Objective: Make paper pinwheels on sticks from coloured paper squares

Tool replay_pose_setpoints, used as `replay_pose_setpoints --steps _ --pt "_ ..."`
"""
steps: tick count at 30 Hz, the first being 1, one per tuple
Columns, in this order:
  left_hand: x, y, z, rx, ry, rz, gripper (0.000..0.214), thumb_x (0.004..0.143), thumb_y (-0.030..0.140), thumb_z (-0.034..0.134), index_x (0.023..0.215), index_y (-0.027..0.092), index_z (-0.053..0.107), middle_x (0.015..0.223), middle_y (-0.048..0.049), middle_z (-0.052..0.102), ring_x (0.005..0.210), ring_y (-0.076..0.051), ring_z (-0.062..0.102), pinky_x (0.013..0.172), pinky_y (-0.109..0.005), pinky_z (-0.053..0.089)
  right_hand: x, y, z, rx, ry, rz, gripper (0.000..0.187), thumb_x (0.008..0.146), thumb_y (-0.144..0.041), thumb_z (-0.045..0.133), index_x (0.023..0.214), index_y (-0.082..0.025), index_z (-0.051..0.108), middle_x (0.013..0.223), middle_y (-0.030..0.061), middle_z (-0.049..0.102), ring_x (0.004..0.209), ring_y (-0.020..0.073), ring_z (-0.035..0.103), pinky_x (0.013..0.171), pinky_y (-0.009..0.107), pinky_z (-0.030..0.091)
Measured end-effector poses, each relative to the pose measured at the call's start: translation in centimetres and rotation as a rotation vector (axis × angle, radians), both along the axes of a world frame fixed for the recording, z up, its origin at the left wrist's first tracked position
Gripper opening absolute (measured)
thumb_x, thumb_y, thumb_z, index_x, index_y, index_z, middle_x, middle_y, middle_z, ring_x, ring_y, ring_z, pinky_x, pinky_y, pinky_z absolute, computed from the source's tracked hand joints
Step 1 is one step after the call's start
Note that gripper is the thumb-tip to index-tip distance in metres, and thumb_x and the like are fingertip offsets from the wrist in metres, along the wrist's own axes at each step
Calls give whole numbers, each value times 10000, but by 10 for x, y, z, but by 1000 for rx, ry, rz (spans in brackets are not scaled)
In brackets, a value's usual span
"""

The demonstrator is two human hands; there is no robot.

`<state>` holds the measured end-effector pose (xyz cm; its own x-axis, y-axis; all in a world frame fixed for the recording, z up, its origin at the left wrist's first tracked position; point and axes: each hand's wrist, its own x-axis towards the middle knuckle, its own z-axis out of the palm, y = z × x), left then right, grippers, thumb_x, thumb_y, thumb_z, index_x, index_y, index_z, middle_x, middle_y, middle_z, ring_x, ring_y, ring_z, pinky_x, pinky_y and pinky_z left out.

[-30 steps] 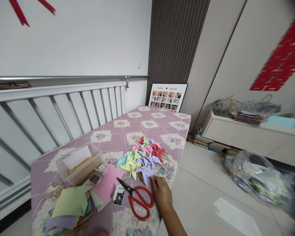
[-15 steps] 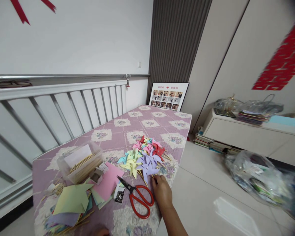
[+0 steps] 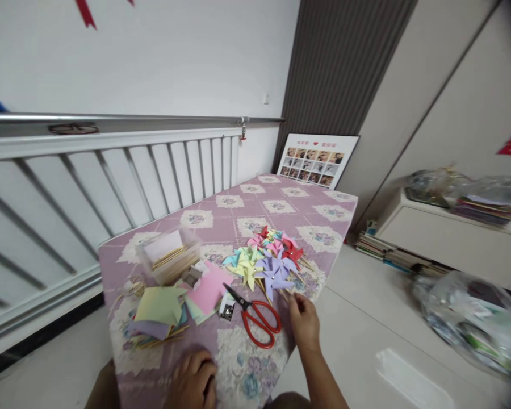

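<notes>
My right hand (image 3: 305,321) rests at the near right edge of the purple quilted table (image 3: 238,210), fingers curled by the sticks of a heap of coloured paper pinwheels (image 3: 267,262); whether it grips a stick I cannot make out. Red-handled scissors (image 3: 255,317) lie just left of that hand. My left hand (image 3: 195,379) lies on the table's near edge, fingers bent down on the cloth, holding nothing that I can see. A stack of coloured paper sheets (image 3: 162,309) and a pink sheet (image 3: 208,288) lie ahead of it.
A clear plastic box with wooden sticks (image 3: 170,260) stands at the table's left. A white railing (image 3: 89,182) runs along the left. A framed photo collage (image 3: 315,161) leans at the far end. A low cabinet (image 3: 455,238), books on the floor and a plastic bag (image 3: 472,318) are right.
The view has pulled back and swung left, so the table sits farther off. My left hand has come into view on the near edge. My right hand stays by the pinwheel sticks.
</notes>
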<state>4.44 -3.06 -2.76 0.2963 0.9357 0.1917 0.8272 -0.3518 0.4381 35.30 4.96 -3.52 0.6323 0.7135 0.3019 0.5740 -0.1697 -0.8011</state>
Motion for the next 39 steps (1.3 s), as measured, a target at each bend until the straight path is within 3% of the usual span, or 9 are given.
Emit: replay_pose_setpoints --steps 5,8,12,15,21,28,31,35,39 --pt "-2 -4 17 -87 -115 27 269 727 52 492 829 245 649 1012 -20 625 994 -193 528 876 -351 374 -49 -43 10 8 87 62 421 801 -477 484 996 -131 624 985 131 674 821 238 635 701 343 519" --pt "-2 -5 21 -94 -150 22 265 730 43 499 842 243 630 1018 -21 602 1003 -195 502 882 -359 354 -104 -78 6 -25 79 299 313 822 -422 494 936 -168 637 851 82 695 751 224 644 684 337 528" --pt "-5 -5 20 -89 -185 22 203 759 83 527 844 242 621 1025 -19 585 1017 -198 477 901 -371 339 -169 -109 -12 -68 -132 538 274 841 -305 483 1045 -198 631 1050 103 694 988 254 625 863 399 494" --pt "-8 -4 18 -90 -232 28 199 762 77 529 830 242 618 1008 -6 592 1006 -187 480 907 -367 341 -192 -114 -17 -178 -331 542 315 829 -250 497 1115 -213 624 1161 98 659 1094 285 571 929 462 434" --pt "-11 -3 16 -75 -383 33 225 764 69 504 852 234 629 951 -25 621 946 -194 515 897 -386 380 -199 -103 -5 -364 -575 497 339 818 -211 506 1130 -263 628 1188 85 638 1093 305 564 863 479 429" --pt "-34 1 11 -66 -603 -8 298 756 44 446 949 209 602 941 -54 625 910 -175 559 837 -323 463 -195 -99 -12 -289 -711 492 323 843 -297 503 1147 -263 603 1158 89 640 1057 293 579 828 452 442" --pt "-68 27 23 57 -510 42 304 758 46 437 959 197 608 990 -70 628 975 -194 547 887 -353 446 -193 -99 -16 -251 -742 490 314 849 -331 504 1141 -268 600 1143 84 641 1037 285 584 818 437 447" --pt "-121 81 47 151 -310 172 301 796 106 454 1047 176 605 1100 -92 609 1069 -212 515 979 -383 389 -192 -99 -17 -240 -741 488 303 845 -337 516 1127 -264 599 1138 81 641 1030 276 583 821 422 447" --pt "-155 115 59 5 81 -2 344 783 121 491 1099 193 605 1189 -76 585 1121 -222 485 984 -377 376 -193 -99 -15 -208 -728 492 292 841 -348 523 1109 -263 601 1125 79 644 1026 270 584 821 416 447"
